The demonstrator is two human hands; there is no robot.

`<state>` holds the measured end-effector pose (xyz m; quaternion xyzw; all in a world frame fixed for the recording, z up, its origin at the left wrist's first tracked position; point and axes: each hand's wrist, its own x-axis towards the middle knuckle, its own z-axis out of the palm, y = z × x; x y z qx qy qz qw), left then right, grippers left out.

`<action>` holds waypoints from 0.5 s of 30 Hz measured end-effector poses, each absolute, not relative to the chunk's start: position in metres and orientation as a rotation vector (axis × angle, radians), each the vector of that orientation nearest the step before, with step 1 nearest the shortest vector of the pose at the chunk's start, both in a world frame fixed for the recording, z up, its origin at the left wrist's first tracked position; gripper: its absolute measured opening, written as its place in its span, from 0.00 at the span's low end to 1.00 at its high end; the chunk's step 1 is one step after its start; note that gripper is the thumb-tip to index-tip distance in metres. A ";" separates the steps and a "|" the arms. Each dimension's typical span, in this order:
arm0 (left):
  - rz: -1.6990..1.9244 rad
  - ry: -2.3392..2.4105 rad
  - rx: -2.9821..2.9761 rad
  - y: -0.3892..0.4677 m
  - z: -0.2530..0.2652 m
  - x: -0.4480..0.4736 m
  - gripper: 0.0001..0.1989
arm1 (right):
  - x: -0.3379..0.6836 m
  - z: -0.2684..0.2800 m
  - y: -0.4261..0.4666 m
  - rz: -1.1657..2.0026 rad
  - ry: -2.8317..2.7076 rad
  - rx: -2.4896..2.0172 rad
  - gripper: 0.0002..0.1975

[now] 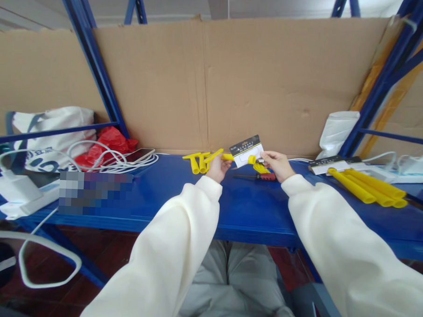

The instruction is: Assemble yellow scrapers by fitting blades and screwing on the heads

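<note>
My left hand (219, 167) is closed around a yellow plastic piece (227, 156) whose full shape is hidden by the fingers and a card. That black-and-white printed card (246, 149) is tilted up between my hands. Its right edge is pinched by my right hand (277, 164). A short yellow tube end (251, 159) shows against the card's lower right. Left of my left hand, several yellow tubular pieces (195, 164) stand or lie on the blue table. Beneath my right hand lies a screwdriver (266, 177) with a red and black handle, beside more yellow parts (260, 168).
Long yellow tubes (367, 188) and printed cards (325, 164) lie at the right. White cables (127, 160), a red plastic bag (108, 147), a white cloth bag (58, 133) and a power strip (30, 202) occupy the left. A cardboard panel (253, 76) closes off the back.
</note>
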<state>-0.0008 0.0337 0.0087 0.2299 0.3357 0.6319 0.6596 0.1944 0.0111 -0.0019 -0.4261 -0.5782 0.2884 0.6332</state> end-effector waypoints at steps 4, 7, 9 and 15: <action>1.327 0.732 0.673 0.031 0.009 0.004 0.10 | 0.190 0.000 0.006 0.741 -1.340 -0.951 0.21; 1.294 0.718 0.747 0.023 0.010 0.011 0.10 | 0.186 0.002 0.003 0.834 -1.305 -0.973 0.19; 1.267 0.706 0.804 0.018 0.011 0.016 0.12 | 0.184 0.002 0.001 0.873 -1.280 -1.009 0.16; 1.263 0.736 0.984 0.013 0.010 0.021 0.11 | 0.180 0.006 -0.005 0.889 -1.193 -1.123 0.08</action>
